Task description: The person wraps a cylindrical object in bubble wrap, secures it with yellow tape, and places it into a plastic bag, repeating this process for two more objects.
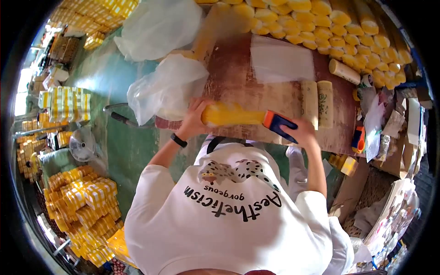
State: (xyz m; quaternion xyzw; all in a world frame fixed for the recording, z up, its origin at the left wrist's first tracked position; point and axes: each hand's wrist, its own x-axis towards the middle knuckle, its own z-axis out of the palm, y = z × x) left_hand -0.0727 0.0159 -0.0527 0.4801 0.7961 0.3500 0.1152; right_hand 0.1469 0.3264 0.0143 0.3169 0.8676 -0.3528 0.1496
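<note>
My right hand (302, 134) grips an orange and blue tape dispenser (277, 124) over the front edge of the brown table (270, 94). From its orange end a blurred, translucent yellow strip of tape (247, 118) reaches left toward my left hand (196, 120). The fingers of that hand wrap the end of a yellow-taped roll (213, 113). A clear plastic bag (167, 87) bulges just beyond my left hand. Two pale rolls, one with green print (325, 104) and one plainer (310, 105), lie beyond my right hand.
Yellow-ended rolls (316, 23) are stacked at the back right, near a white sheet (282, 59). Another tape dispenser (359, 139) sits at the table's right edge. Left on the floor are a fan (82, 144) and piled yellow-wrapped packages (85, 197).
</note>
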